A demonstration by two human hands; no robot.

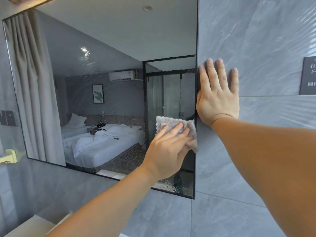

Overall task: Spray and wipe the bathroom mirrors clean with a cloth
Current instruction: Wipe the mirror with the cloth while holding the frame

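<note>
Pressing the cloth [172, 122] flat to the mirror [102, 57], the left hand [169, 147] works at the glass's right edge, a little above the lower right corner. Its fingers [171, 131] lie nearly straight and close together over the grey fabric, pushing rather than gripping; a loose flap hangs past them on the right, overlapping the edge. I cannot tell where the thumb sits.

The right hand [218, 98] holds nothing. It rests open on the wall [256, 40], 4 fingers spread and pointing up, its inner side touching the mirror's edge just above the cloth, likely as a brace.

Spray droplets [179, 185] speckle the corner directly below the left hand, and a fainter haze spreads left across the middle of the glass. The mirror's long axis runs left to right, and the cloth is already at its right limit, so the next stroke probably has to go down into the wet corner or sweep left. The left hand is the only 1 on the glass and nearest both patches.

A dark sign [309, 76] hangs on the wall further right.
</note>
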